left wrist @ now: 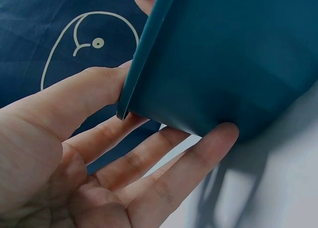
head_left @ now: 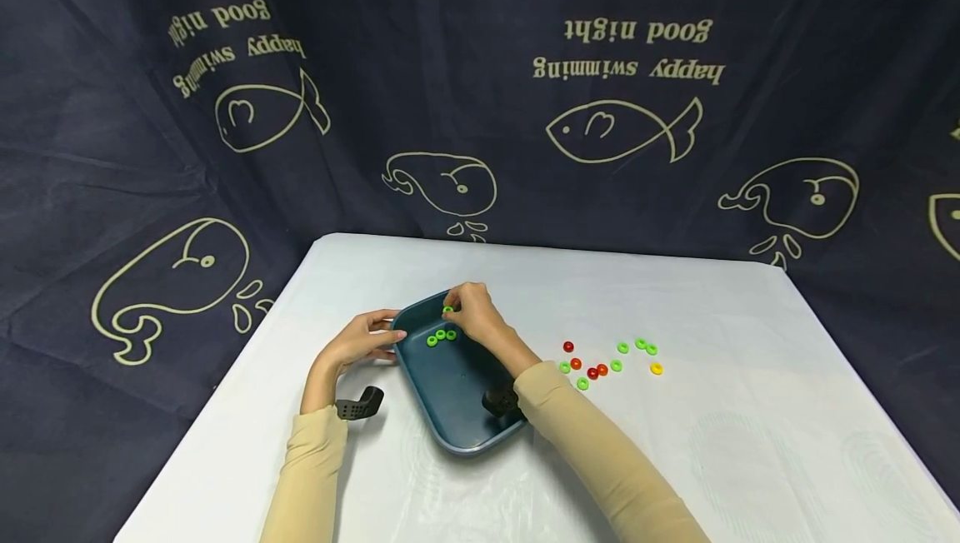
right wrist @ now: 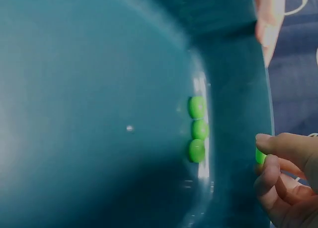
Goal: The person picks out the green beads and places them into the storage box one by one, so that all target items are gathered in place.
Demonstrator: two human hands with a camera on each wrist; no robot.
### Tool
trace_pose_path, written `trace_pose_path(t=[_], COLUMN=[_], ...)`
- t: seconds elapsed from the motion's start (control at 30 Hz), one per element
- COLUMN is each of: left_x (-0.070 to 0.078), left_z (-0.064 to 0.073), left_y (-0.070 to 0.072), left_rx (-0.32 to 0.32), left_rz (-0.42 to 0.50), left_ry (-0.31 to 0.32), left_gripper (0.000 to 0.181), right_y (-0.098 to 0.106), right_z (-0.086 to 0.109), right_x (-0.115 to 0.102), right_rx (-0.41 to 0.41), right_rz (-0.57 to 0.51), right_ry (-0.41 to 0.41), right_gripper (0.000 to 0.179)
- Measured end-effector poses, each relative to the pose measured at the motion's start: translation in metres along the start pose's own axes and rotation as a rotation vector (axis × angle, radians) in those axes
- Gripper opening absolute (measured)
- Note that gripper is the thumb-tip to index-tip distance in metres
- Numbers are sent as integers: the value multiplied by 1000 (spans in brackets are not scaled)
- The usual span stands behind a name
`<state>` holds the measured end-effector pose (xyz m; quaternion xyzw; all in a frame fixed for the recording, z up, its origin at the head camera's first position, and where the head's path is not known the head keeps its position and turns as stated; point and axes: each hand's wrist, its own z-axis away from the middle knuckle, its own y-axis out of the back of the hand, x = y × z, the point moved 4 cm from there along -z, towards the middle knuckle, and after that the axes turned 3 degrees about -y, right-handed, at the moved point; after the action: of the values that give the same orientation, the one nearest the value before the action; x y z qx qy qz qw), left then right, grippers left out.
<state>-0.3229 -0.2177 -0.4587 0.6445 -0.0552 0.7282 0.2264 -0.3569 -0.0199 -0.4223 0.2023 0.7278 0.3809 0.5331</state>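
Note:
A dark teal plastic tray (head_left: 459,389) stands at a slant on the table. My left hand (head_left: 362,338) grips its far left corner, thumb over the rim and fingers spread along the outer wall, as the left wrist view (left wrist: 134,168) shows. Over the tray's far end, my right hand (head_left: 478,316) pinches a small green ring bead (right wrist: 260,156) between thumb and fingertips, close to the rim. Three more green ring beads (right wrist: 198,129) lie in a row on the tray floor against the far wall.
Right of the tray, loose ring beads lie scattered on the white-covered table (head_left: 750,443): several green ones (head_left: 622,348), some red (head_left: 568,346) and orange (head_left: 576,364), and a yellow one (head_left: 657,368). A dark printed curtain (head_left: 480,93) hangs behind the table.

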Motion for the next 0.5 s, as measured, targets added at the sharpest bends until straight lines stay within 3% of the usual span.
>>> trace_pose_path(t=[0.3,0.5], left_x=[1,0], left_z=[2,0], left_y=[-1,0], left_rx=[6,12], left_rz=[-5,-6], left_ry=[19,19], left_gripper=[60,59], right_y=[-16,-21], right_z=[2,1], right_x=[6,11], right_rx=[-13,-23], right_rz=[113,169], right_ry=[28,-2], right_gripper=[19,14])
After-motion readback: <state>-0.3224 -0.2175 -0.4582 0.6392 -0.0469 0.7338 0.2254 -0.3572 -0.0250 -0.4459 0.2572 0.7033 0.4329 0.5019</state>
